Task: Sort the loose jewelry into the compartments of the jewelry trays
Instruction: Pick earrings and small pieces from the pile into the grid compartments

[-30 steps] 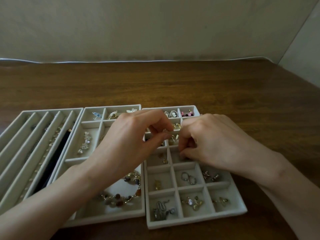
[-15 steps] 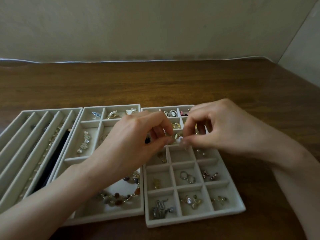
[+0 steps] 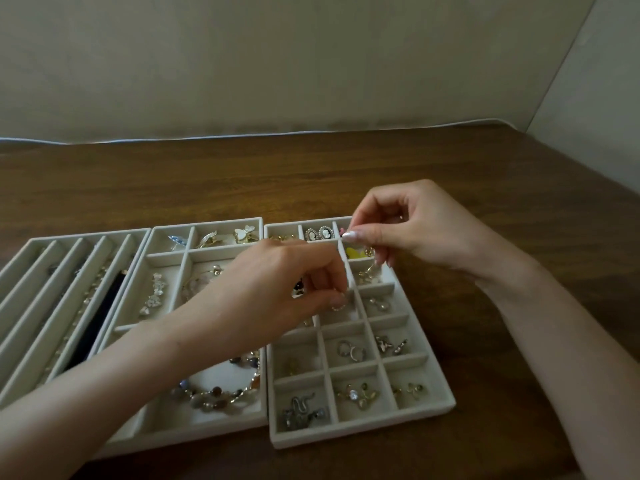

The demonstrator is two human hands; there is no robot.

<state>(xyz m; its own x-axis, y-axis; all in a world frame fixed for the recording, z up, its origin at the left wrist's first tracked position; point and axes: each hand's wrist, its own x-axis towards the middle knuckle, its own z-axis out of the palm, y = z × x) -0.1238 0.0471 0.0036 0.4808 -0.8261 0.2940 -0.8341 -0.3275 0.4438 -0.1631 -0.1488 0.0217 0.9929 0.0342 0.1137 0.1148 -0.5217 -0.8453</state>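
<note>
Three pale velvet jewelry trays lie side by side on the wooden table. The right tray (image 3: 429, 415) has many small square compartments with earrings and rings. My left hand (image 3: 277, 292) hovers over its middle rows and pinches a small ring-like piece (image 3: 338, 306) between thumb and fingertips. My right hand (image 3: 405, 225) is raised over the tray's far right corner and pinches a small gold earring (image 3: 372, 268) that dangles above a compartment there. The middle tray (image 3: 162, 427) holds a beaded bracelet (image 3: 221, 396) and hair clips. The left tray (image 3: 31, 344) has long slots.
Bare wooden table (image 3: 346, 174) stretches behind and to the right of the trays. A pale wall stands at the table's far edge. A snake-shaped piece (image 3: 299, 408) and silver rings (image 3: 351, 351) fill near compartments.
My hands have drawn apart: the right hand rose toward the far right corner of the tray with a small piece, while the left hand stayed low over the middle compartments.
</note>
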